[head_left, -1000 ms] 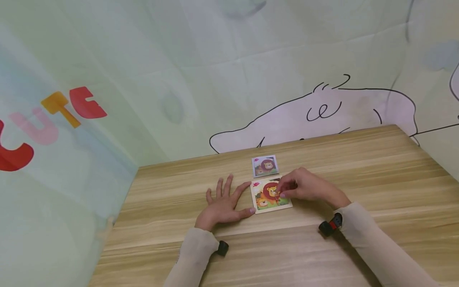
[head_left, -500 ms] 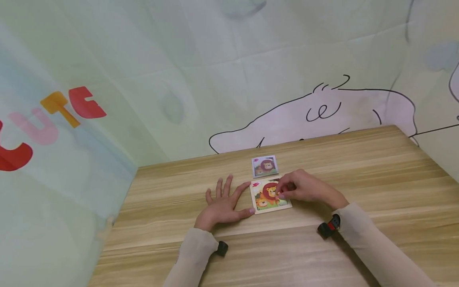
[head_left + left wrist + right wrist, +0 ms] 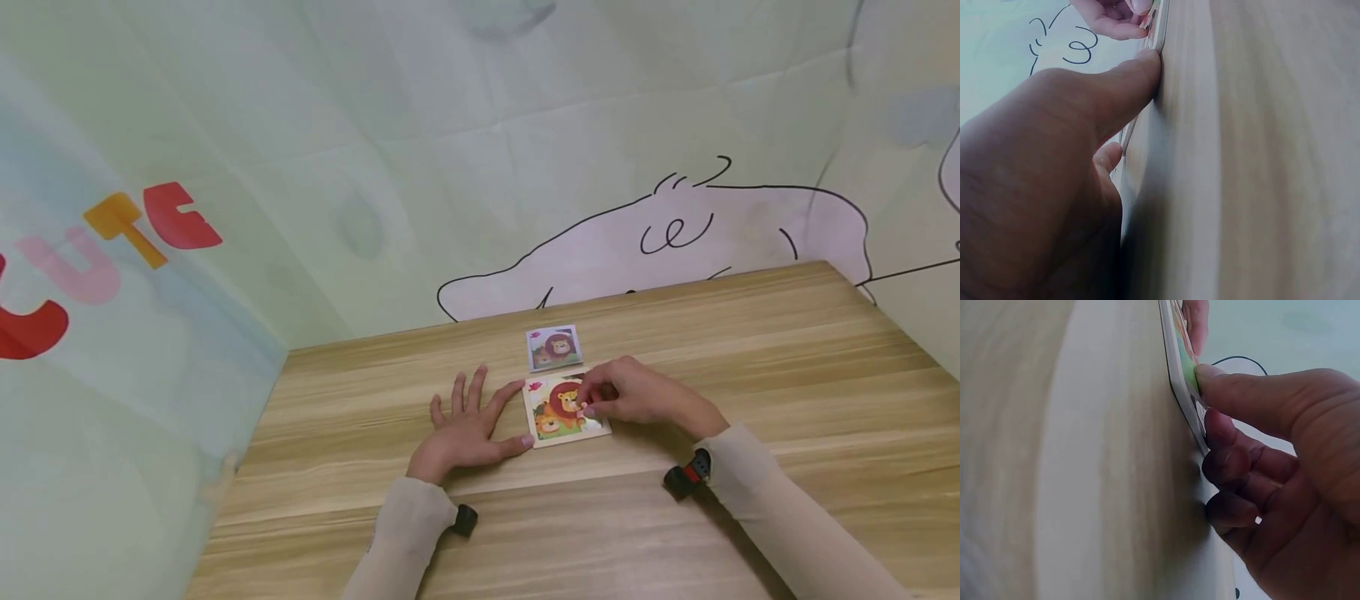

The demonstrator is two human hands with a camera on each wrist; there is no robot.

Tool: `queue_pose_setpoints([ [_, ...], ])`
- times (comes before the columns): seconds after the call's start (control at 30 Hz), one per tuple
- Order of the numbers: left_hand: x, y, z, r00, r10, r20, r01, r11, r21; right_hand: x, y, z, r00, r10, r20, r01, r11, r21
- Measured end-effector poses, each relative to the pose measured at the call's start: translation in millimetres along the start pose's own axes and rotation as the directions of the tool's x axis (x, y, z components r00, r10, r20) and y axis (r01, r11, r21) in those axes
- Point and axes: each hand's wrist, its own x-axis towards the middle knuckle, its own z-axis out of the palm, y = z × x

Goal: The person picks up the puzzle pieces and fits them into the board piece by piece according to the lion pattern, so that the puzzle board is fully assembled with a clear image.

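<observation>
A wooden jigsaw puzzle [image 3: 570,441] with a lion picture and a pale frame lies flat on the table. My left hand [image 3: 467,433] rests beside it, fingers spread, with index fingertip and thumb against the puzzle's left edge. Over the right side, my right hand [image 3: 633,392] pinches a puzzle piece between thumb and index finger; most of it is hidden by the fingers. In the right wrist view the thumb lies on a green piece [image 3: 1189,376], the other fingers curled near the puzzle's edge. A whitish patch shows at the picture's lower right in the head view.
Just behind the puzzle lies a smaller picture card [image 3: 553,348] with the same lion scene. The wood-grain table [image 3: 360,383] reaches back to a printed cloth backdrop [image 3: 420,167]. A black wrist camera [image 3: 681,481] sits at the right cuff, another [image 3: 465,521] at the left.
The picture's lower right has turned from green to whitish beneath my right fingers, which have shifted slightly. My left hand stays in place at the puzzle's left edge.
</observation>
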Motion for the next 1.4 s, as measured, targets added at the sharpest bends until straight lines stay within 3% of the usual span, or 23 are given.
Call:
queue_pose_setpoints([
  [0.23,-0.4,3.0,1.3,1.0,0.012,-0.009,-0.012,1.0,-0.002,-1.4,-1.6,0.6,0.999,0.046,0.002,-0.046,0.999,0.016],
  [0.87,-2.6,5.5,1.0,1.0,0.004,-0.009,-0.004,1.0,-0.002,-4.8,1.0,2.0,0.999,0.043,-0.027,-0.042,0.998,0.042],
  [1.07,-4.2,2.8,0.9,1.0,0.013,-0.029,-0.013,1.0,-0.005,-5.8,4.1,3.4,0.998,0.036,-0.059,-0.031,0.995,0.096],
  [1.3,-14.3,2.4,0.4,0.996,0.073,-0.049,-0.077,0.995,-0.068,-22.3,10.0,2.9,0.985,0.093,-0.143,-0.068,0.983,0.173],
  [1.4,-20.0,1.7,-4.5,0.99,0.117,-0.085,-0.124,0.989,-0.083,-30.8,10.8,0.1,0.974,0.115,-0.196,-0.096,0.99,0.104],
])
